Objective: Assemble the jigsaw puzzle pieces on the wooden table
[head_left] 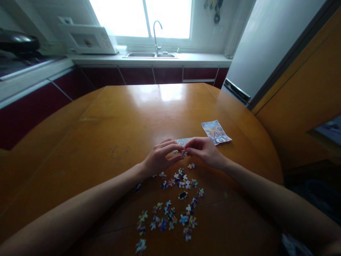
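Note:
My left hand (163,155) hovers palm-down over the table, its fingers stretched forward and the thumb apart below them. Its fingertips come close to a small jigsaw puzzle piece (183,154), but whether they touch it I cannot tell. Thumb and fingertips of my right hand (204,152) are pinched together at that same piece. Just behind the hands lies a light blue printed sheet (183,141), partly covered by them. Nearer to me, several loose puzzle pieces (183,181) are scattered, and one dark piece (183,195) stands out.
A creased picture sheet (216,132) lies right of my hands on the wooden table (128,117). More loose pieces (163,224) spread toward the near edge. Beyond the table are a counter with a sink (140,55), a microwave (89,40) and a fridge (255,46).

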Available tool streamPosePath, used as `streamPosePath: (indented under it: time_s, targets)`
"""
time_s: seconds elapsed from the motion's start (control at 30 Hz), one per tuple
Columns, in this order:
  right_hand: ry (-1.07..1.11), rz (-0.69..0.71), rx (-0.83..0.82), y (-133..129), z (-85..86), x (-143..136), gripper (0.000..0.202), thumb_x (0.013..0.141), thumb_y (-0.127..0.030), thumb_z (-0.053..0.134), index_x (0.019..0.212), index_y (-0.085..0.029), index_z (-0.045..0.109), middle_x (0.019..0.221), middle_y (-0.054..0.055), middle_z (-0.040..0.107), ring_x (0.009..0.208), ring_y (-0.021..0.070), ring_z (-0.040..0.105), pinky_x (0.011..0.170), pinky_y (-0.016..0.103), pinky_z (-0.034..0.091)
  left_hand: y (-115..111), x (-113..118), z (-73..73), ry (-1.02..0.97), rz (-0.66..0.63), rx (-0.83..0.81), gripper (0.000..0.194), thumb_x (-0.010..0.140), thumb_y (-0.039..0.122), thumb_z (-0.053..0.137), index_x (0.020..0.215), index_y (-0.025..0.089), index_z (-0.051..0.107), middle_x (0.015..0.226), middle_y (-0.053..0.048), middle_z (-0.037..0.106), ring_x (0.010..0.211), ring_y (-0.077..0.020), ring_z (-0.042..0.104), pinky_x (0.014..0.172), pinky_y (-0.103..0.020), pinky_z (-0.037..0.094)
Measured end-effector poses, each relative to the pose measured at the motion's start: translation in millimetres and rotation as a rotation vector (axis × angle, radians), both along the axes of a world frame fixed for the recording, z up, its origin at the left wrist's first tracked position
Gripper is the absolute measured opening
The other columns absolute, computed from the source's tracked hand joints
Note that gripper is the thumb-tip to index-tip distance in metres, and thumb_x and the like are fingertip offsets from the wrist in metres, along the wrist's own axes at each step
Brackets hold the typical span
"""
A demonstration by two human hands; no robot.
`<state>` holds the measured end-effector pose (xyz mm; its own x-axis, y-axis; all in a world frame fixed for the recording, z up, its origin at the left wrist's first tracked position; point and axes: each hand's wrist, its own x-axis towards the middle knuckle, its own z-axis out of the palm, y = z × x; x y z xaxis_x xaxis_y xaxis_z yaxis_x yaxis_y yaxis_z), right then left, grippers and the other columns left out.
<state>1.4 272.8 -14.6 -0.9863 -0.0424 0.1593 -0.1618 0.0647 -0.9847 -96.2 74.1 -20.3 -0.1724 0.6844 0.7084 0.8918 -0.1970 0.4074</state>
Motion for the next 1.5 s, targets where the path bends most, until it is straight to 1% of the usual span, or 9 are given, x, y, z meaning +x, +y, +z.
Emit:
streamPosePath:
  time_s: [0.2, 0.37, 0.57, 0.67, 0.8, 0.87, 1.1, 1.27, 1.5]
  targets:
    - [0.077, -0.148, 0.128, 2, 0.5, 1, 0.014, 0.084, -0.031, 0.075, 0.089, -0.018, 0.073, 0.081, 0.003, 0.072, 0.075, 0.0155, 0.065, 0.07, 0.031, 0.053, 0, -2, -1.2, -0.003, 0.04, -0.022, 0.019, 0.091, 0.02, 0.072, 0.11, 0.021, 0.07, 0.094, -0.005, 0.071, 0.085, -0.0154, 0.062, 0.076, -0.03, 0.055]
    - [0.221, -0.074, 0.344, 0, 4.5, 5, 0.008, 0.087, -0.025, 0.072, 0.093, -0.02, 0.071, 0.088, 0.003, 0.07, 0.076, 0.0144, 0.064, 0.069, 0.029, 0.053, 1, -2, -1.2, -0.022, 0.072, -0.017, 0.011, 0.09, 0.02, 0.073, 0.1, 0.019, 0.07, 0.089, -0.004, 0.071, 0.085, -0.0155, 0.063, 0.076, -0.03, 0.054]
    - [0.398, -0.047, 0.451, -4, 1.7, 5, 0.001, 0.089, -0.019, 0.069, 0.088, -0.019, 0.07, 0.088, 0.004, 0.068, 0.076, 0.0137, 0.062, 0.069, 0.029, 0.053, 1, -1, -0.8, -0.022, 0.037, 0.002, 0.011, 0.088, 0.022, 0.075, 0.097, 0.019, 0.07, 0.087, -0.003, 0.072, 0.082, -0.0153, 0.062, 0.074, -0.029, 0.054]
    - [0.406, -0.066, 0.5, 9, 8.5, 3, 0.005, 0.089, -0.017, 0.066, 0.089, -0.02, 0.07, 0.09, 0.004, 0.068, 0.077, 0.0141, 0.062, 0.07, 0.03, 0.053, -1, -3, -1.1, -0.037, 0.069, -0.008, 0.021, 0.087, 0.027, 0.076, 0.106, 0.019, 0.069, 0.093, -0.005, 0.073, 0.086, -0.0164, 0.064, 0.077, -0.031, 0.054]
    - [0.366, -0.266, 0.56, 40, 20.3, -2, 0.007, 0.087, -0.016, 0.068, 0.091, -0.02, 0.072, 0.092, 0.005, 0.07, 0.077, 0.0152, 0.062, 0.068, 0.031, 0.052, -4, -8, -1.3, -0.078, 0.172, -0.032, 0.007, 0.093, 0.023, 0.068, 0.097, 0.017, 0.07, 0.088, -0.005, 0.072, 0.083, -0.0164, 0.063, 0.076, -0.031, 0.052]
    - [0.342, -0.313, 0.602, 50, 21.4, -3, 0.006, 0.086, -0.018, 0.069, 0.09, -0.02, 0.074, 0.091, 0.005, 0.07, 0.076, 0.0157, 0.062, 0.065, 0.031, 0.049, -5, -10, -1.5, -0.076, 0.178, -0.059, 0.007, 0.095, 0.02, 0.064, 0.093, 0.017, 0.07, 0.085, -0.005, 0.071, 0.083, -0.0165, 0.062, 0.077, -0.031, 0.051]
    - [0.245, -0.139, 0.758, 42, 4.0, -5, 0.012, 0.081, -0.009, 0.07, 0.082, -0.019, 0.075, 0.087, 0.005, 0.072, 0.08, 0.0177, 0.064, 0.073, 0.033, 0.05, -4, -10, -4.6, -0.048, 0.144, -0.163, 0.011, 0.097, 0.021, 0.06, 0.095, 0.018, 0.071, 0.088, -0.005, 0.071, 0.087, -0.018, 0.06, 0.08, -0.033, 0.051]
    - [0.204, -0.096, 0.815, 34, -5.1, -7, 0.013, 0.083, -0.009, 0.07, 0.081, -0.021, 0.076, 0.089, 0.006, 0.073, 0.086, 0.0199, 0.064, 0.081, 0.036, 0.051, -5, -13, -6.6, -0.038, 0.147, -0.206, 0.015, 0.098, 0.022, 0.057, 0.095, 0.018, 0.071, 0.091, -0.006, 0.072, 0.09, -0.0188, 0.06, 0.082, -0.035, 0.052]
    - [0.205, -0.058, 0.915, 30, -7.4, -7, 0.016, 0.088, -0.012, 0.067, 0.084, -0.023, 0.078, 0.091, 0.006, 0.072, 0.091, 0.0203, 0.063, 0.084, 0.036, 0.051, -5, -12, -7.2, -0.026, 0.134, -0.208, 0.014, 0.097, 0.021, 0.057, 0.096, 0.019, 0.071, 0.093, -0.006, 0.072, 0.09, -0.0186, 0.06, 0.082, -0.035, 0.052]
